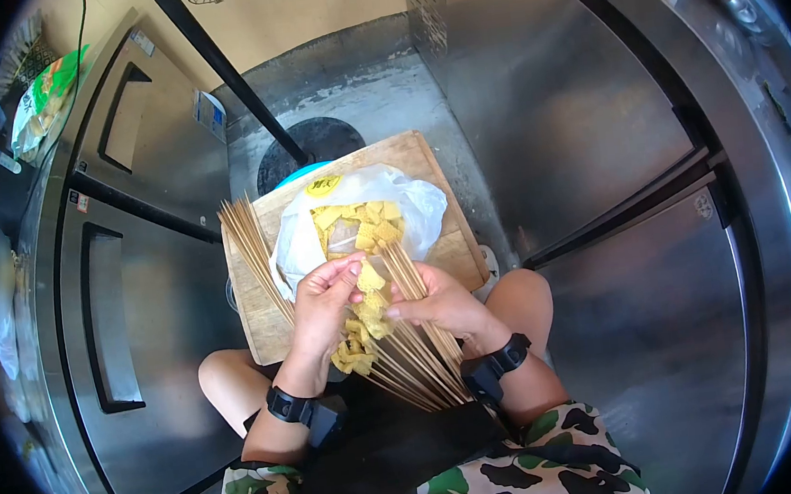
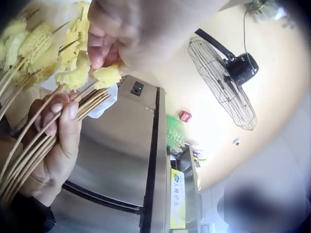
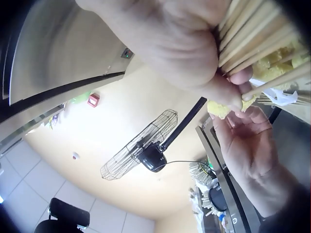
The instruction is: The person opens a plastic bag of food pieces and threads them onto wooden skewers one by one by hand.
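My left hand [image 1: 323, 300] pinches a yellow honeycomb-textured food piece [image 2: 108, 76] at the end of a thin bamboo skewer [image 2: 34, 138]. Facing it, my right hand [image 1: 446, 301] grips a bundle of bare skewers [image 1: 404, 270] and holds that skewer between thumb and fingers. Another yellow piece [image 2: 73, 77] sits close beside the pinched one. Below the hands, several skewers with yellow pieces [image 1: 356, 351] on their ends lie over the lap. A white plastic bag [image 1: 422, 208] in front of the hands holds many loose yellow pieces [image 1: 379, 220].
The bag rests on a wooden board [image 1: 436, 172], with more bare skewers [image 1: 247, 237] along its left edge. Steel refrigerators stand on the left [image 1: 145, 271] and right [image 1: 580, 86]. A black pole [image 1: 226, 68] on a round base [image 1: 337, 133] rises behind the board.
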